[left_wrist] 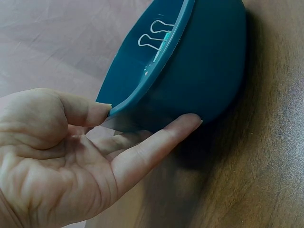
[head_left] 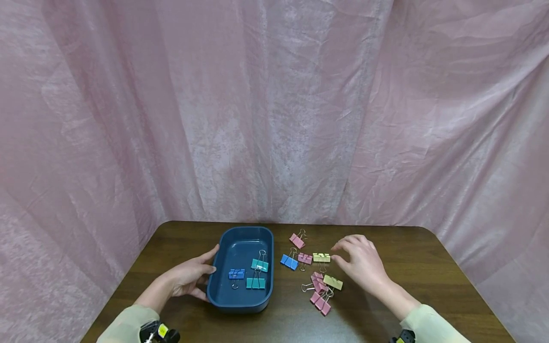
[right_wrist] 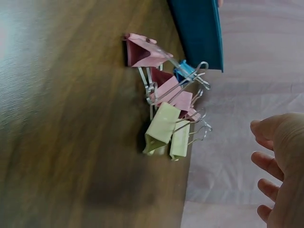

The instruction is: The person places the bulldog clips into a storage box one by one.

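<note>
A blue rectangular box [head_left: 242, 305] stands on the table, holding two teal binder clips [head_left: 255, 283] and a blue binder clip [head_left: 236, 274]. My left hand [head_left: 193, 275] holds its left side, the thumb at the rim and fingers against the outer wall [left_wrist: 204, 71]. Just right of a yellow binder clip [head_left: 321, 257], my right hand [head_left: 362, 259] hovers with loosely bent fingers and nothing in them. Nearer the front, another yellow clip [head_left: 333, 282] lies against pink binder clips [head_left: 320, 303]. In the right wrist view, the hand [right_wrist: 285, 166] is apart from the clips.
Between box and right hand lie a blue binder clip [head_left: 289, 262] and a pink one [head_left: 305, 258]. Farther back is another pink clip [head_left: 297, 240]. A pink curtain [head_left: 274, 119] hangs behind the brown wooden table [head_left: 180, 234].
</note>
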Available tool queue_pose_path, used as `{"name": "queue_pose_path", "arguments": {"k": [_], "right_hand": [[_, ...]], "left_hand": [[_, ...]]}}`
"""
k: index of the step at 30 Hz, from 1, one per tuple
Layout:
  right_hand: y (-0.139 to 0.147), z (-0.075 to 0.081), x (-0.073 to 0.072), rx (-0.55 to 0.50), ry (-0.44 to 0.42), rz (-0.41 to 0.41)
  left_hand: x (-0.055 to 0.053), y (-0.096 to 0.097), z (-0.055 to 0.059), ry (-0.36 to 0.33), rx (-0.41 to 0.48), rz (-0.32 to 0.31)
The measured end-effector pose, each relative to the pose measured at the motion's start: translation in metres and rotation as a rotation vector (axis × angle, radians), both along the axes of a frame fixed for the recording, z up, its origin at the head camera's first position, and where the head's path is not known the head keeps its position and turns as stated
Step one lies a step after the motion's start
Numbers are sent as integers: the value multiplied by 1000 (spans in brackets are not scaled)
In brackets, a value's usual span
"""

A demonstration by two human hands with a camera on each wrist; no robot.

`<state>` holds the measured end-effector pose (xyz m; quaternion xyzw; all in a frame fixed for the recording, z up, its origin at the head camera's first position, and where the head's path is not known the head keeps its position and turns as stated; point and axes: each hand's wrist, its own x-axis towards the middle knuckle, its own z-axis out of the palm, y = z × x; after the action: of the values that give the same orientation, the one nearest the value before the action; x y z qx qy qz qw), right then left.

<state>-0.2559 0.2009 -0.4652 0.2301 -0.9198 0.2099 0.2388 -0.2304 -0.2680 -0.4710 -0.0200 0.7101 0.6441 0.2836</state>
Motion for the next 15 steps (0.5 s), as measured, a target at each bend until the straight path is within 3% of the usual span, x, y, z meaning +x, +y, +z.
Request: {"name": "queue_pose_path", "arguments": {"k": [15], "right_hand": [[19,-10,18,92,48,19]], "left_hand": [[0,-1,2,-10,-12,5]]}}
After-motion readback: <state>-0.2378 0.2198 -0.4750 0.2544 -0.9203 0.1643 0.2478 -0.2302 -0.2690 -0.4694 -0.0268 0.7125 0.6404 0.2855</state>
